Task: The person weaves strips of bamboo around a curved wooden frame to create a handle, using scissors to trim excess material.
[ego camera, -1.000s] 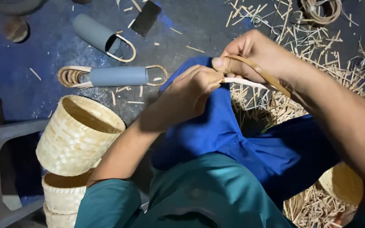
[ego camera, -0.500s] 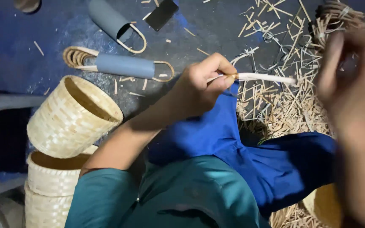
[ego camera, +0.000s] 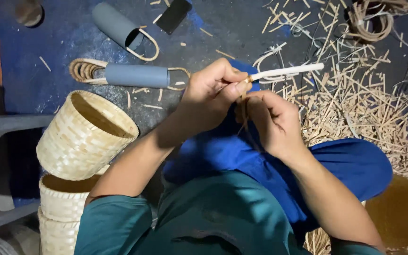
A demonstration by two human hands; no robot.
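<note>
The thin bamboo strip (ego camera: 244, 111) is held between the two hands, just above the blue cloth (ego camera: 260, 160) that covers the person's lap. The left hand (ego camera: 211, 97) is closed around the upper end of the strip, and from this grip a pale, whitish stick (ego camera: 286, 71) points out to the right, over the floor. The right hand (ego camera: 272, 120) is just below and to the right of that grip, touching it; its fingers are curled on the lower part of the strip, which hangs down from the left grip (how firmly they pinch it I cannot tell exactly). To the right of both hands, many cut bamboo pieces (ego camera: 355, 101) lie scattered on the floor, and beyond them, further up, there is a coil of strips (ego camera: 371, 19). To the left of the grip lies a grey tube (ego camera: 135, 75) with loops of cane at its ends, and a second grey tube (ego camera: 116, 29) is further up, near a small dark flat object (ego camera: 173, 15). Lower left of the hands, a woven basket (ego camera: 86, 137) lies tilted on top of a stack of similar baskets (ego camera: 62, 208). At the lower right, well apart from the grip, part of another round basket (ego camera: 402, 212) shows.
</note>
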